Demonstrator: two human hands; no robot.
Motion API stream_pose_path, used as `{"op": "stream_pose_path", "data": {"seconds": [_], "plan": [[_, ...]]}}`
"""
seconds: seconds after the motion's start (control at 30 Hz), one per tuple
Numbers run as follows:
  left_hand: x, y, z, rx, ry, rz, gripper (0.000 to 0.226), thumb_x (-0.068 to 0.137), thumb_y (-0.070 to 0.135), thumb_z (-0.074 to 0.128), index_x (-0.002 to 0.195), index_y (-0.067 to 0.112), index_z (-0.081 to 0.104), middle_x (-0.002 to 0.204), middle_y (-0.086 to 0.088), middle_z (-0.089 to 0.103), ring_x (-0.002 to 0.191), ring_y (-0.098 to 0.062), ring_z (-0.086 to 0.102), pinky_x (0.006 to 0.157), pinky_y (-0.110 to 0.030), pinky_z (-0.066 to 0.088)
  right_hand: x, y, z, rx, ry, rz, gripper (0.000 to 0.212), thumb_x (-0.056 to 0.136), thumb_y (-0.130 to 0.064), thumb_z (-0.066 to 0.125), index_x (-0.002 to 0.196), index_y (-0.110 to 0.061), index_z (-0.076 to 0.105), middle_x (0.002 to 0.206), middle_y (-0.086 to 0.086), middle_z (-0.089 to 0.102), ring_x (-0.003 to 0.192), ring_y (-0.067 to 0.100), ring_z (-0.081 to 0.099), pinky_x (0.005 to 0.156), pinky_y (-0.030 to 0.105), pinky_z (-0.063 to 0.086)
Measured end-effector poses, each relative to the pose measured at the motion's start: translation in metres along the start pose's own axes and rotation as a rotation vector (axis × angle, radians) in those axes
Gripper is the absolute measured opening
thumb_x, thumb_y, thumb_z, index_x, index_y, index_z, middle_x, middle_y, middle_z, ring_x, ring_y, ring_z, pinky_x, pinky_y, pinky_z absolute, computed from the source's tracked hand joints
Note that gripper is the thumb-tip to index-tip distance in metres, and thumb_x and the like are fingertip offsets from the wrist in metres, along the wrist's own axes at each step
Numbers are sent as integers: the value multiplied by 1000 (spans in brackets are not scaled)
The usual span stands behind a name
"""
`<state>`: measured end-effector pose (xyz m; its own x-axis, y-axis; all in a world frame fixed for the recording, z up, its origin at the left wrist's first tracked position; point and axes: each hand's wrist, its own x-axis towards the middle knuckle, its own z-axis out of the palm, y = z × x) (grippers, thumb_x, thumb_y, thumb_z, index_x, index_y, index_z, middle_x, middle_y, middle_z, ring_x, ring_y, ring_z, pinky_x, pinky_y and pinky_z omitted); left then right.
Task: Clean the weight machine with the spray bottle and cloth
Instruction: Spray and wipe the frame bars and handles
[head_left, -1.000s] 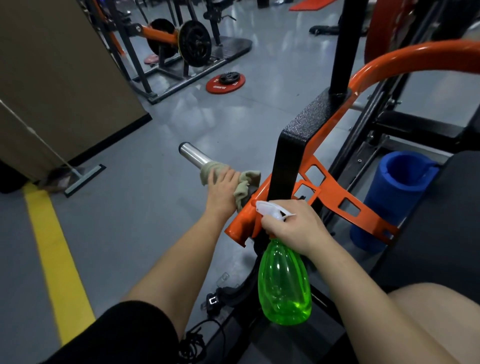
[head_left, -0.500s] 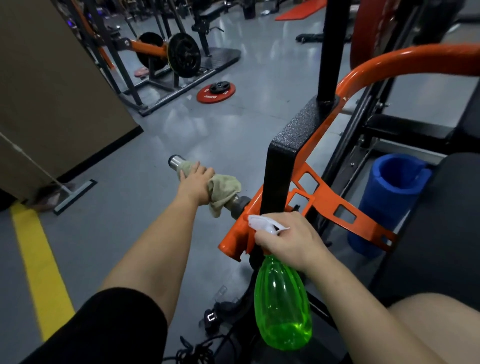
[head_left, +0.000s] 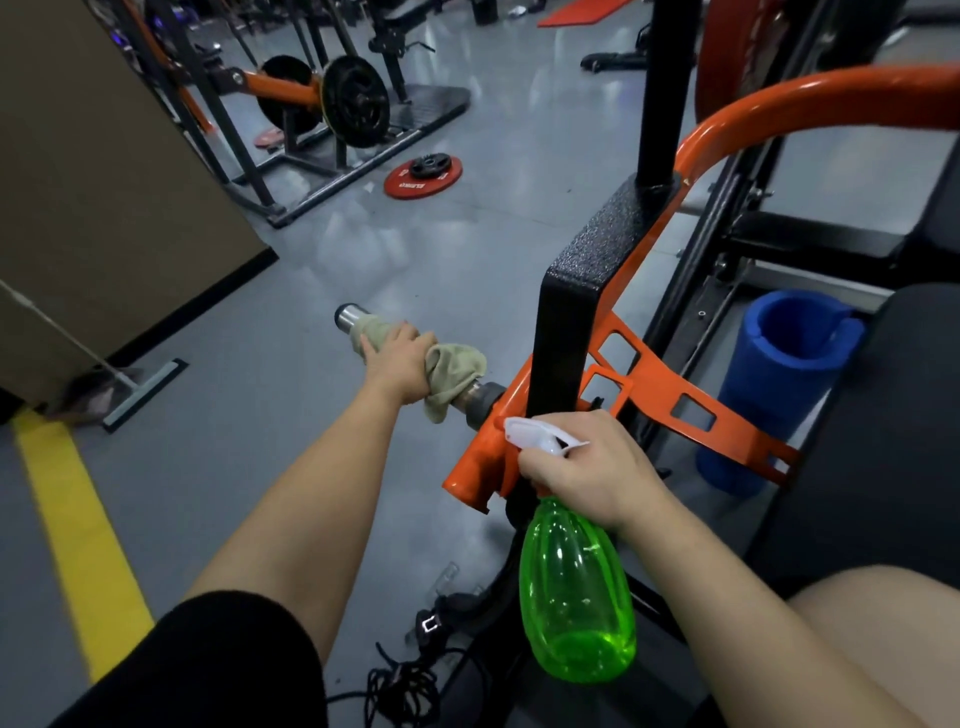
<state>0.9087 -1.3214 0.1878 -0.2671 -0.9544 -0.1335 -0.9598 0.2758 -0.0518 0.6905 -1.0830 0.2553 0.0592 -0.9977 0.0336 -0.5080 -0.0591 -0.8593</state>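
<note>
Left hand (head_left: 399, 359): fingers curled tight over the cloth (head_left: 454, 371), gripping it round the chrome bar (head_left: 347, 317). The cloth is beige, bunched, with a loose fold hanging off the bar toward 5 o'clock of my knuckles. The bare bar tip pokes out at 10 o'clock of the hand. The bar's root meets the weight machine (head_left: 737, 436) at 4 o'clock, where the orange bracket joins the black post (head_left: 566, 322).

Right hand (head_left: 592, 470): fingers wrapped round the neck of the spray bottle (head_left: 576, 587), closed firm. The white trigger head (head_left: 537, 435) sticks out at 10 o'clock of the hand, just beside the orange bracket's end; can't tell if it touches. I can't see a finger on the trigger. The green see-through body hangs toward 6 o'clock, with a little liquid pooled at the bottom.

Further out:
- blue foam roller (head_left: 779, 374) at 2 o'clock of my right hand, behind the bracket
- black cables (head_left: 405, 680) on the floor at 7 o'clock of the bottle
- yellow floor line (head_left: 78, 519) at 8 o'clock of the frame
- floor squeegee (head_left: 145, 387) at 9 o'clock
- red weight plate (head_left: 423, 176) flat on the grey floor at 12 o'clock of my left hand
</note>
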Motion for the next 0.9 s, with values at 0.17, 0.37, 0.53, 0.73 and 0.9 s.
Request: {"op": "stream_pose_path", "data": {"seconds": [0.17,0.37,0.53,0.73,0.9], "plan": [[-21,11,41,-288,314,-116,47,94,26,56,139,19,45,167,-6,16,157,-25,-5,118,-60,23,0,1,3,23,51,13,29,76,-27,60,62,-6,46,61,13,56,62,36,51,54,52,42],[-23,4,38,-298,232,-88,67,91,33,62,150,19,34,170,-8,-1,156,-28,-14,119,-58,23,3,7,6,31,66,16,34,74,-34,58,63,-4,51,62,13,59,64,37,59,56,52,48],[-12,-17,22,-210,153,32,72,86,36,72,147,18,38,166,-11,13,156,-29,-11,124,-57,3,3,8,6,21,70,5,30,76,-34,58,62,-7,56,62,8,63,61,32,59,56,51,48],[24,-36,-4,18,8,12,57,86,30,72,137,23,46,153,-9,35,157,-24,3,121,-59,6,3,8,7,15,83,-11,29,73,-33,56,58,-10,48,58,9,56,57,31,53,53,51,43],[34,-39,-29,196,-141,35,60,77,20,77,130,25,49,142,-12,43,148,-27,24,121,-57,12,3,5,5,4,81,-37,25,76,-26,59,61,-10,46,57,9,52,56,29,48,53,51,40]]}}
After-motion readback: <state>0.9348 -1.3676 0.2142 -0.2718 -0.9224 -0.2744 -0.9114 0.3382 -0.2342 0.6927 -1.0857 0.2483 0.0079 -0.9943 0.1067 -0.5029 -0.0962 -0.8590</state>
